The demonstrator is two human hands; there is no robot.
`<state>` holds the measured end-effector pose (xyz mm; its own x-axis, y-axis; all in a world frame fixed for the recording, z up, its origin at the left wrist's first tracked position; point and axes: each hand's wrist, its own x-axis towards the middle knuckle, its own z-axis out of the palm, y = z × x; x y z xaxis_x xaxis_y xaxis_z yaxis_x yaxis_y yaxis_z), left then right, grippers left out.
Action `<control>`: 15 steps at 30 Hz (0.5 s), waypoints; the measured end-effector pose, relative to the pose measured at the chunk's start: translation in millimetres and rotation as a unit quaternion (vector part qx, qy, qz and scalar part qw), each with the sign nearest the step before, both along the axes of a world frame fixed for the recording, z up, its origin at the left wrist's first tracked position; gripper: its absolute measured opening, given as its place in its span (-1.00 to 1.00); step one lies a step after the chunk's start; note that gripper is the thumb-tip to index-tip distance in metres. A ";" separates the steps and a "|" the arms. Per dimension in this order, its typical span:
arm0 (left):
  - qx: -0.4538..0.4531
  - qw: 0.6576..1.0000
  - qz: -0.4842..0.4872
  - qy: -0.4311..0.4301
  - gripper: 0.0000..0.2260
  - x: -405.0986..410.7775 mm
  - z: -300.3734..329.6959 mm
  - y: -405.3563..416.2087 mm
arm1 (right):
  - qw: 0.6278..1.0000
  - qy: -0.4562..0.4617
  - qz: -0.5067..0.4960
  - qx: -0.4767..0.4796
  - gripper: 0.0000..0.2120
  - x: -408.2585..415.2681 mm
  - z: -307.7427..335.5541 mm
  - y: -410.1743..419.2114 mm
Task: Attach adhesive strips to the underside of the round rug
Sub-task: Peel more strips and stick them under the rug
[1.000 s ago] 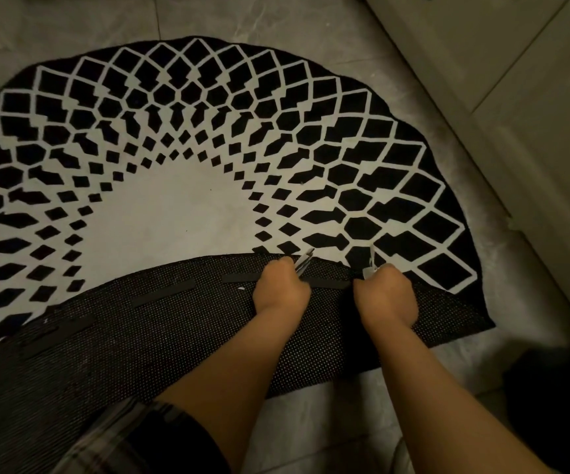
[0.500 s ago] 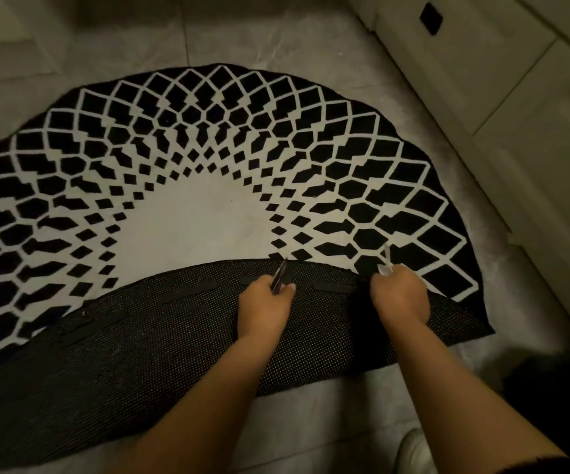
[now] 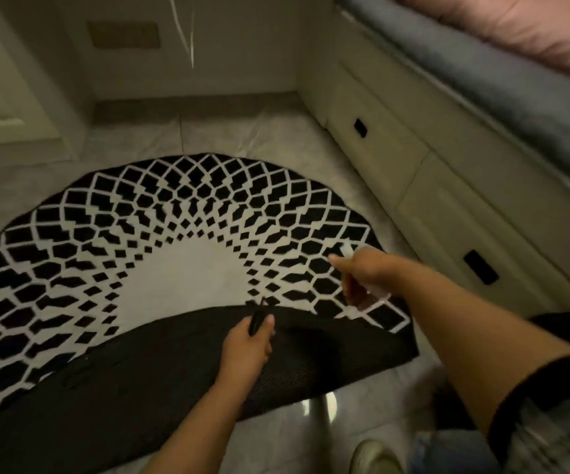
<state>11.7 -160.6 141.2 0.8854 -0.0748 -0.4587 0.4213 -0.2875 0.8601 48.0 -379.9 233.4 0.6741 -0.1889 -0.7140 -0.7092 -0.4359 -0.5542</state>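
Your round rug [image 3: 181, 234] lies on the tiled floor [image 3: 242, 131], filling the lower left and middle of the frame. Its top shows black diamond shapes on white, shrinking toward a plain pale centre. The near edge is folded over onto it, turning up the underside [image 3: 140, 381], a dark, finely dotted woven backing; any strips on it are too dim to make out. No writing or label can be read anywhere.

Your left hand [image 3: 247, 347] rests on the fold at lower centre, fingers curled round a slim dark tool [image 3: 256, 323] whose kind you cannot tell. Your right hand [image 3: 362, 268], raised over the rug's right side, pinches a small pale, blurred scrap [image 3: 347, 249].

Cream drawer fronts [image 3: 396, 145] with dark slot handles line the right; grey and pink bedding [image 3: 516, 46] sits above them.
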 end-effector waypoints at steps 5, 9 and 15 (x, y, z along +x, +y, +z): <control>-0.074 0.993 -0.087 -0.036 -0.89 20.4 90.8 -76.8 | 0.995 -0.046 0.053 -0.064 -0.65 -20.9 145.9 -61.3; -0.118 0.980 -0.159 -0.010 -0.86 7.8 136.4 -146.8 | 0.981 -0.125 0.012 -0.148 -0.62 -91.3 187.6 -115.5; -0.149 0.961 -0.229 0.030 -0.87 -24.4 142.9 -212.6 | 0.982 -0.048 -0.107 -0.147 -0.59 -230.4 104.2 -183.4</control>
